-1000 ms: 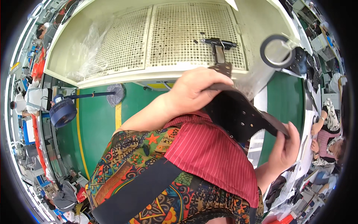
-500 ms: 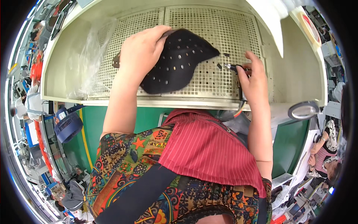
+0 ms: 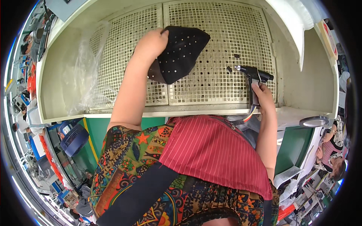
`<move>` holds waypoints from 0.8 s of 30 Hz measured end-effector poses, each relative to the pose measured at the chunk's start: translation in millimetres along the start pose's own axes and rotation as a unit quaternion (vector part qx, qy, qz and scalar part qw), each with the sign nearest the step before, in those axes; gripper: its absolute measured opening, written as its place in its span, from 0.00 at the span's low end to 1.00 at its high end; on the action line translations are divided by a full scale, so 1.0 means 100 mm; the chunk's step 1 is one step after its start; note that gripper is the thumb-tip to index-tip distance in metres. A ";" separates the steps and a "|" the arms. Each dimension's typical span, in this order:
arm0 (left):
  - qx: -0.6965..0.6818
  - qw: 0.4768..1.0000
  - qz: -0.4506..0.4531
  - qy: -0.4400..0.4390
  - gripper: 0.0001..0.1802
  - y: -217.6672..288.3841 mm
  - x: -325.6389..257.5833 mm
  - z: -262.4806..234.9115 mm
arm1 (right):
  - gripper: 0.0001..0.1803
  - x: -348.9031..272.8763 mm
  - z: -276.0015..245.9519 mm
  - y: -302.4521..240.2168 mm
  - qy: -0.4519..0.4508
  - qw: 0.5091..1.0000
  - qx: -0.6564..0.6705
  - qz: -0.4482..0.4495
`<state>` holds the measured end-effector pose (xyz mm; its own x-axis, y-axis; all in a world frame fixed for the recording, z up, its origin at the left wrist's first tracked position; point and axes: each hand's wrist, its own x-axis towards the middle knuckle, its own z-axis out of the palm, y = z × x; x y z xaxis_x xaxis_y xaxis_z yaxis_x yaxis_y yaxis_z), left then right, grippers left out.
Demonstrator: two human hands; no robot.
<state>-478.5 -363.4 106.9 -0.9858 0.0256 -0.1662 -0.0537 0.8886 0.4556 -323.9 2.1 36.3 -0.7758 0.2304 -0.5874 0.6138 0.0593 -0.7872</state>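
Pinching the black studded piece point(image 3: 183, 52) by its upper left edge, the left hand point(image 3: 152, 43) has it over the perforated grid point(image 3: 215, 88); whether it touches, I can't tell. The piece spreads rightward from those fingers, long axis slanting from upper right to lower left. And over on the right, the right hand point(image 3: 264, 96) is closed around the grip of a black gun point(image 3: 253, 71), barrel near level, nozzle pointing left towards the piece, a gap between.

Worn at the head's left, one wide fisheye camera looks steeply down — over the nearby red striped cloth point(image 3: 213, 154) into the pale box point(image 3: 309, 75). Straight edges bend toward its rim.
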 end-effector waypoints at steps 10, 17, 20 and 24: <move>-0.247 0.965 -0.077 -0.054 0.20 -0.21 0.03 0.13 | 0.18 -0.33 0.40 -0.55 -0.088 0.979 0.183 -0.038; -0.213 0.975 -0.042 -0.055 0.19 -0.18 0.07 0.13 | 0.19 -0.52 0.95 -1.16 -0.040 0.922 -0.198 -0.331; -0.203 0.977 -0.037 -0.061 0.18 -0.12 0.01 0.09 | 0.18 -0.53 1.02 -1.18 -0.020 0.905 -0.242 -0.348; -0.220 0.974 -0.032 -0.045 0.18 -0.17 -0.02 0.13 | 0.17 -0.71 0.78 -1.11 -0.041 0.897 -0.269 -0.348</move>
<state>-473.9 -372.2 87.8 -0.9614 0.0339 -0.2731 -0.1972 0.6071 0.7698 -347.9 -96.2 150.6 -0.9931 -0.1160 -0.0183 -0.0588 0.6266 -0.7771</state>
